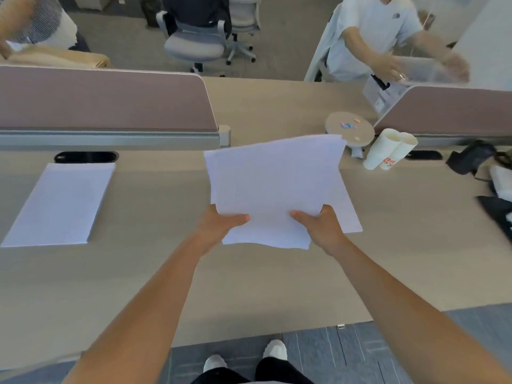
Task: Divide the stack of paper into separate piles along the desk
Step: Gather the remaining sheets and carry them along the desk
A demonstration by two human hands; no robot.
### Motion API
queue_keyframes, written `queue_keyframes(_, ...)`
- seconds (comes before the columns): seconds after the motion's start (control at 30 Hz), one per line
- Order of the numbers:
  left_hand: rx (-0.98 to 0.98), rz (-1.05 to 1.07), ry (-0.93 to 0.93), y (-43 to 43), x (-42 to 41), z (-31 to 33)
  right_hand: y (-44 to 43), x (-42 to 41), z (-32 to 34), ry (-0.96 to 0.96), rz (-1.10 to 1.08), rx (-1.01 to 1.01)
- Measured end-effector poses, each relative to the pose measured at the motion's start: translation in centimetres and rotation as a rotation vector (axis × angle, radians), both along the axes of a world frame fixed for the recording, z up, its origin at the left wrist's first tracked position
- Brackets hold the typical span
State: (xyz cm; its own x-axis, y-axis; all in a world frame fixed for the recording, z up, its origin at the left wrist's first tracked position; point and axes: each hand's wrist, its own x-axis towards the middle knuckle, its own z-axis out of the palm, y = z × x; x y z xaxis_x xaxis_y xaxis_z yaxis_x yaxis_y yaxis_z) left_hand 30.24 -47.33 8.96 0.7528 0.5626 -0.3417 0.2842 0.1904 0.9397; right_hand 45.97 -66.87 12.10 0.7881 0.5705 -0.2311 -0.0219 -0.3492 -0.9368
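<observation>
While both reach over the desk [249,286] | left grip [219,225] pinches paper sheaf [274,184], thumb on top | right grip [324,228] pinching likewise

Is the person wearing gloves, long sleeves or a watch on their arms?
No. The left hand and the right hand are bare: no gloves, and no rings that I can see. Both forearms are bare too, with no sleeve, watch or bracelet in view.

I face a long, pale wood-grain desk [249,286], with grey carpet tiles [332,353] below its near edge. A left partition panel [105,101] and a right partition panel [448,112], both mauve, stand across it with a gap between them. Beyond, a grey office chair [196,42] sits on beige floor [279,37].
</observation>
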Motion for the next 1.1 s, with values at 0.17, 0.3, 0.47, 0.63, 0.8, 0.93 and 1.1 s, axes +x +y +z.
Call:
queue_keyframes(0.17,0.061,-0.181,-0.051,-0.7,1.8,5.0,-2.9,-0.1,4.4,0.039,-0.045,0.093)
queue_keyframes(0.3,0.011,-0.202,-0.120,-3.4,4.1,7.1,-5.6,0.7,6.4,0.078,-0.066,0.125)
queue_keyframes(0.47,-0.041,-0.217,-0.145,-7.8,7.2,8.3,-9.4,2.5,8.2,0.057,-0.199,0.193)
queue_keyframes(0.63,-0.036,-0.220,-0.101,-12.4,12.5,8.3,-13.8,6.7,8.5,0.080,-0.284,0.257)
queue_keyframes(0.8,0.079,-0.190,-0.114,-19.1,19.8,8.4,-20.1,14.7,7.0,0.009,-0.264,0.242)
queue_keyframes(0.93,0.080,-0.064,-0.127,-25.9,26.9,6.9,-25.3,22.1,6.0,0.001,-0.227,0.233)
queue_keyframes(1.1,0.052,0.083,-0.144,-32.1,35.3,4.4,-29.8,30.1,3.8,-0.018,-0.260,0.254)
